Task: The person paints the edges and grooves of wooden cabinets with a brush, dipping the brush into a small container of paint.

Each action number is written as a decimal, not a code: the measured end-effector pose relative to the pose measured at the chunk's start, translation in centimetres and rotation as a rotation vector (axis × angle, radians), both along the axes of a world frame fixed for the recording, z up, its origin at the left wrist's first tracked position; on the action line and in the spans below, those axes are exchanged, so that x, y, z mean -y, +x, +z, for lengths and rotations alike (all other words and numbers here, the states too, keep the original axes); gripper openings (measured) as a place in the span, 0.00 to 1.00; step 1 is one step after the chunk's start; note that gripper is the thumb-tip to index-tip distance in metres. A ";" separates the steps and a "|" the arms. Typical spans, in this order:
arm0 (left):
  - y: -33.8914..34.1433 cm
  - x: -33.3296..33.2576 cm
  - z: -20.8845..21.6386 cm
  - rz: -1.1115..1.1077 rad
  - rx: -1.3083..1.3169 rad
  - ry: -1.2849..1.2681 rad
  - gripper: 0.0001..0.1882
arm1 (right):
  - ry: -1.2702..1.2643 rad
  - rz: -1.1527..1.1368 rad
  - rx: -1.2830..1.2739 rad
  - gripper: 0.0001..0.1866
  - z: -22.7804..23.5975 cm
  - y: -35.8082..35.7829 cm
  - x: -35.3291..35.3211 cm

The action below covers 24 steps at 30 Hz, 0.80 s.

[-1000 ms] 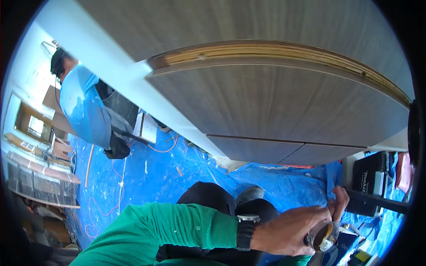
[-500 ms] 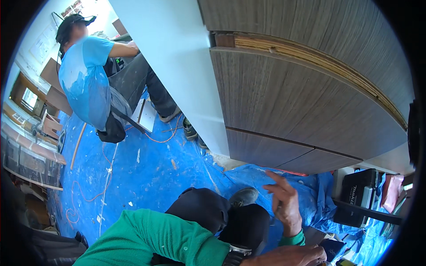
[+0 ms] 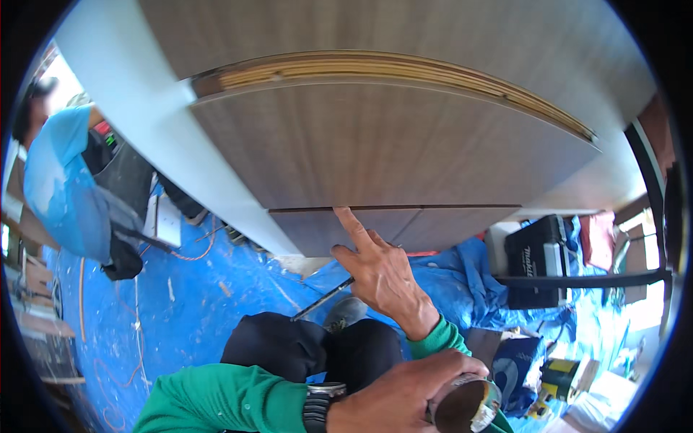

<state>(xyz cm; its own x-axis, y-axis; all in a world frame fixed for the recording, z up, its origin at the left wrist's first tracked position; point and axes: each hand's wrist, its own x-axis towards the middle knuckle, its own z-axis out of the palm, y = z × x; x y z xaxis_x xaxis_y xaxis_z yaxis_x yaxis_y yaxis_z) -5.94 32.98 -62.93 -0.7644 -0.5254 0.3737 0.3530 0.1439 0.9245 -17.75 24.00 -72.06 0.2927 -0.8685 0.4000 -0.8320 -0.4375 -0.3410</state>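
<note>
My right hand point(image 3: 382, 278) reaches up to the wood-grain cabinet front point(image 3: 404, 144), its index finger stretched out to the dark gap below the large panel. A thin dark rod point(image 3: 321, 299) juts from under its curled fingers toward my knee; its other end is hidden. My left hand point(image 3: 404, 393), with a watch at the wrist, crosses in front of my right forearm. It is closed around an open round can point(image 3: 462, 408), brown inside with a pale smear on the rim. Under the gap sit two smaller panels point(image 3: 462, 224).
Blue sheeting point(image 3: 180, 317) covers the floor. A person in a blue shirt point(image 3: 68, 180) sits at left beyond a white panel point(image 3: 137, 137). On the right are a black tool case point(image 3: 538, 260), a dark blue bag point(image 3: 516, 372) and a yellow-and-dark tin point(image 3: 559, 379).
My view has swung right. My right hand has moved from beside my knees to the cabinet gap, the rod now showing. My left hand now shows holding the can.
</note>
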 end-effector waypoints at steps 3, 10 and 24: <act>0.4 0.7 -1.1 -0.249 0.102 0.252 0.36 | -0.010 -0.096 0.005 0.08 -1.1 -3.4 -1.2; 0.2 1.9 -0.7 -0.094 0.131 0.044 0.37 | -0.114 -0.402 0.016 0.12 -3.5 -14.8 -5.0; -0.5 6.3 -2.5 -0.056 0.332 0.052 0.39 | -0.723 -1.248 0.501 0.31 -6.9 -21.3 -9.6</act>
